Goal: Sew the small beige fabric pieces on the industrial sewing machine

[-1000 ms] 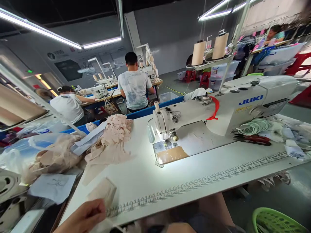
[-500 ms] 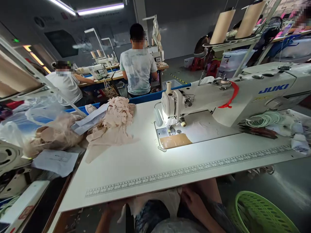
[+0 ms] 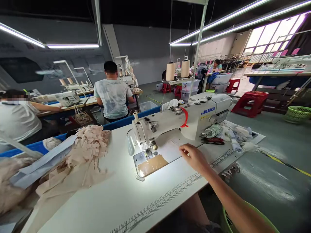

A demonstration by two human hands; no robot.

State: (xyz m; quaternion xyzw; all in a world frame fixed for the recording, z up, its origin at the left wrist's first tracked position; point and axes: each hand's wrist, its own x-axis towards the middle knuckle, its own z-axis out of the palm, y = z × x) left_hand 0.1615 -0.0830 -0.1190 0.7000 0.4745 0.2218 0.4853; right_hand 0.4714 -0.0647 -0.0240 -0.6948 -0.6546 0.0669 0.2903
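My right hand is stretched out over the front right part of the sewing machine's flat bed, fingers loosely bent and apart, and nothing shows in them. Just beyond it rises the white sewing machine with a red ribbon tied on its arm. Left of the hand, a tan patch covers part of the bed near the lit needle area. Coiled pale green cord and dark red-handled snips lie to the hand's right. My left hand is out of view.
A heap of beige fabric pieces lies at the table's left. White scraps sit at its right end. A printed ruler runs along the front edge. A green basket stands below right. Two people sit at machines ahead.
The view has swung right. My right hand has come up from the cloth at my lap to above the table. My left hand and that cloth have gone out of view.
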